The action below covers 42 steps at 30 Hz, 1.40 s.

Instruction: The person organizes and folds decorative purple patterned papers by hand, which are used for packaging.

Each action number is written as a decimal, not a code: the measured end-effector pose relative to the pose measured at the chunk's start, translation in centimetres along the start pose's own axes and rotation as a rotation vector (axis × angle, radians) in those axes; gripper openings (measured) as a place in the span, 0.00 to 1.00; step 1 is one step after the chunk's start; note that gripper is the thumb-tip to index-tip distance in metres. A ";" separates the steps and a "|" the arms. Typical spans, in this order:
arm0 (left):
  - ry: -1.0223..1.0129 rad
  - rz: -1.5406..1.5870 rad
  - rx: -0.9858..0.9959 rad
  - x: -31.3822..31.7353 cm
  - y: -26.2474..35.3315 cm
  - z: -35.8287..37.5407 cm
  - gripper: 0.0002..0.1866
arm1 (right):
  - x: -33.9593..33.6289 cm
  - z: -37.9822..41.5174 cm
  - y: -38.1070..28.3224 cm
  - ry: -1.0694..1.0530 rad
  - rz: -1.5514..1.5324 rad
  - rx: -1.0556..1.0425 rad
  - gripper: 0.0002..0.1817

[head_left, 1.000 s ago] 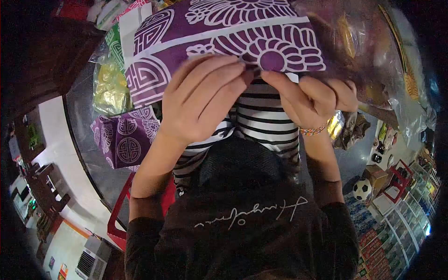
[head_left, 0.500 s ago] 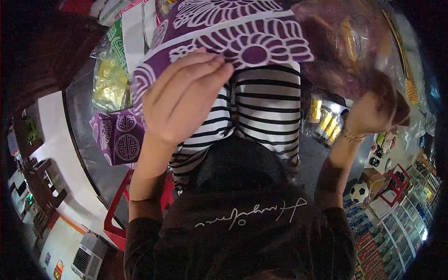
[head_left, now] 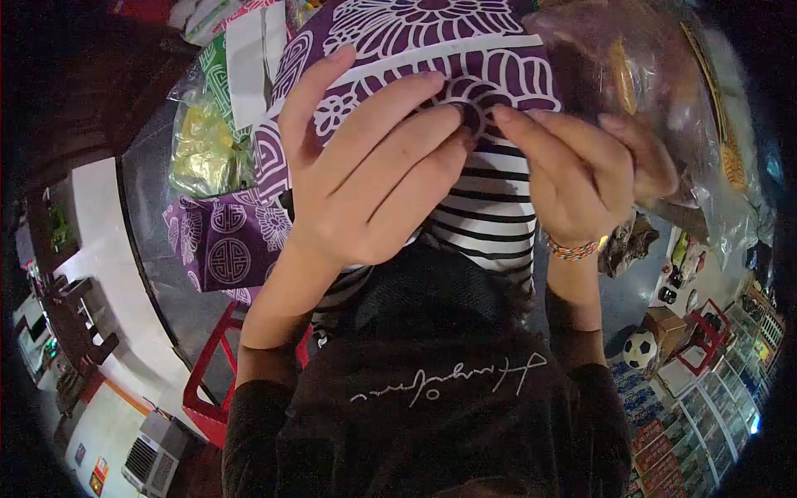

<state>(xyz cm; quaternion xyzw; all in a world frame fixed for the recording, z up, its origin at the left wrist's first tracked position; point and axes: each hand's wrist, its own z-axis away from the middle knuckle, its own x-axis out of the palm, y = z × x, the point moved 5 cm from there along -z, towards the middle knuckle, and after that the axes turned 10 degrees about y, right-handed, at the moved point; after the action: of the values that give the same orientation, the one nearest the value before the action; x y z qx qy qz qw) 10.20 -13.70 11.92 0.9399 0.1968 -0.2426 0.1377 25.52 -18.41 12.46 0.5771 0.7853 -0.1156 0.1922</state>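
Across my striped lap (head_left: pixel 490 195) lies a purple sheet (head_left: pixel 423 25) with white flower patterns and a pale strip running across it. My left hand (head_left: pixel 374 174) reaches over its near part, the outer finger spread away and the inner fingers bent together at the dark flower centre. Facing it, my right hand (head_left: pixel 573 166) is closed in a pinch, fingertips close to those of my left hand. What the two hands pinch there, I cannot tell. A beaded bracelet (head_left: pixel 573 248) circles my right wrist.
On the left stand a purple patterned bag (head_left: pixel 228 249), a clear bag of yellow items (head_left: pixel 203 149) and a red stool (head_left: pixel 203 390). Large clear plastic (head_left: pixel 581 50) covers the right. A brown crumpled thing (head_left: pixel 631 245), a football (head_left: pixel 639 349) and stacked boxes (head_left: pixel 664 456) are farther right.
My right hand has come in from the far right to the sheet's near edge, beside my left hand. My left hand has shifted right, its fingers spreading. The yellow packs on the right are now hidden.
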 end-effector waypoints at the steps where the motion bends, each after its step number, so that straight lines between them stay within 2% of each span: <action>1: 0.002 -0.002 0.009 -0.1 0.1 0.0 0.10 | 0.1 0.1 0.2 0.000 -0.003 -0.002 0.11; 3: -0.018 -0.023 0.030 -0.1 -0.4 -0.1 0.10 | 0.3 0.6 1.4 0.029 -0.151 0.117 0.15; 4: -0.036 -0.042 0.053 -0.1 -0.6 0.0 0.11 | 0.0 0.5 1.2 0.039 -0.023 0.043 0.16; 5: -0.039 -0.044 0.050 -0.3 -1.1 0.2 0.11 | -0.2 0.3 1.7 0.037 -0.027 0.045 0.16; 7: -0.118 -0.070 0.025 -0.4 -2.1 0.9 0.11 | -0.7 0.4 2.6 0.008 0.108 -0.133 0.12; 8: -0.152 -0.115 0.011 -0.7 -2.6 1.3 0.10 | -0.8 1.3 3.8 0.006 0.110 -0.132 0.12; 10: -0.206 -0.208 -0.026 -1.7 -5.5 2.6 0.09 | -2.4 3.4 7.8 0.274 0.282 0.162 0.10; 11: -0.260 -0.308 -0.064 -2.0 -6.9 3.3 0.07 | -3.2 3.4 8.6 0.273 0.283 0.159 0.10; 13: -0.199 -0.309 -0.103 -3.2 -7.7 3.8 0.06 | -3.6 2.3 8.7 0.084 0.173 0.044 0.09; 14: -0.142 -0.308 -0.142 -3.7 -7.9 3.8 0.06 | -3.0 2.0 6.9 0.015 0.244 -0.116 0.10; 15: -0.142 -0.300 -0.140 -3.7 -7.2 3.7 0.06 | -2.7 2.1 6.0 0.011 0.251 -0.115 0.10; 17: -0.183 -0.224 -0.136 -2.5 -4.6 2.6 0.07 | -1.9 2.8 5.1 -0.021 0.038 0.056 0.12; 19: -0.119 -0.043 -0.113 -0.1 -2.5 2.2 0.18 | -1.4 2.7 3.7 -0.026 0.046 0.048 0.13; 22: -0.088 -0.097 -0.031 2.4 -1.4 0.9 0.20 | -1.5 2.2 2.7 -0.034 0.058 0.018 0.15; 25: -0.056 -0.216 0.088 3.3 -2.8 0.6 0.17 | -2.0 2.3 2.2 -0.022 0.093 -0.016 0.15; 28: -0.104 -0.213 0.099 3.6 -4.4 1.3 0.17 | -1.8 3.2 2.5 -0.120 0.100 0.066 0.15; 32: -0.159 -0.246 0.185 3.3 -6.7 2.4 0.17 | -1.8 4.2 2.8 -0.077 0.131 0.056 0.13; 34: -0.171 -0.252 0.242 3.1 -7.1 2.4 0.18 | -1.8 4.1 2.2 -0.171 0.089 0.028 0.14; 35: -0.173 -0.250 0.239 2.8 -7.9 2.5 0.18 | -1.9 4.0 2.2 -0.175 0.088 0.030 0.14; 37: -0.343 -0.394 0.198 2.7 -10.1 2.6 0.18 | -2.1 3.8 2.7 -0.147 0.157 0.025 0.14; 38: -0.541 -0.678 0.184 2.7 -10.8 2.0 0.20 | -2.2 3.8 3.2 -0.088 0.174 0.052 0.14; 41: -0.477 -0.683 0.109 0.3 -16.4 4.3 0.21 | -2.7 4.5 4.0 -0.091 0.237 0.023 0.11; 42: -0.403 -0.684 0.076 -1.3 -17.9 4.9 0.20 | -3.2 5.0 5.2 -0.072 0.235 0.071 0.09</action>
<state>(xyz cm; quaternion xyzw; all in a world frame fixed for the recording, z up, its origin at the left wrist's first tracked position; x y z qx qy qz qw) -0.61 0.01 5.55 0.7582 0.4583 -0.4610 0.0499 32.14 -21.61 9.57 0.6669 0.7003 -0.1407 0.2122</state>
